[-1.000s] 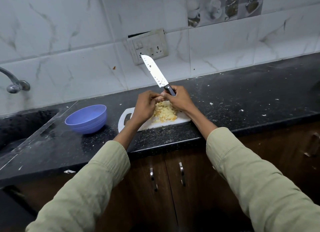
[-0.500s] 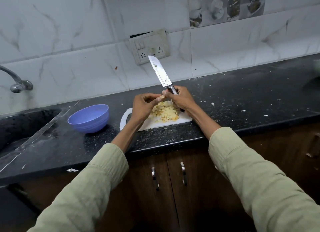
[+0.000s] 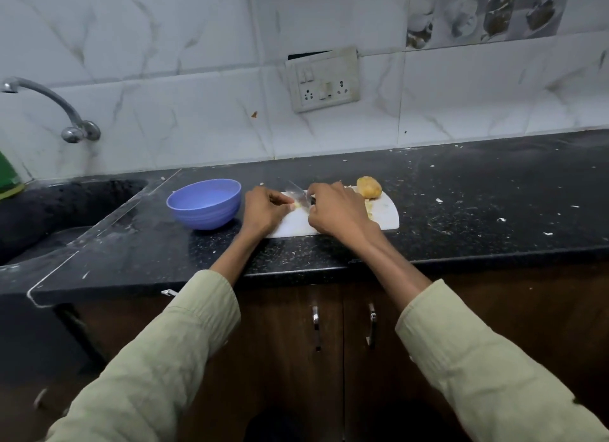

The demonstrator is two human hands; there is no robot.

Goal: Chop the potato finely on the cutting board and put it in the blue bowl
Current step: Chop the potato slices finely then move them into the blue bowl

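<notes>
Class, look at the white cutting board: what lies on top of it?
On the cutting board: a potato piece at the far right corner, pale bits, and a knife. Both hands, left hand and right hand, hide the middle.

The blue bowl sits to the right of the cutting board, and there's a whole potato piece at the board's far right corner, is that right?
Not quite. In the head view the blue bowl sits to the left of the cutting board, beside the left hand. The rest holds: a potato piece lies at the board's far right corner.
</notes>
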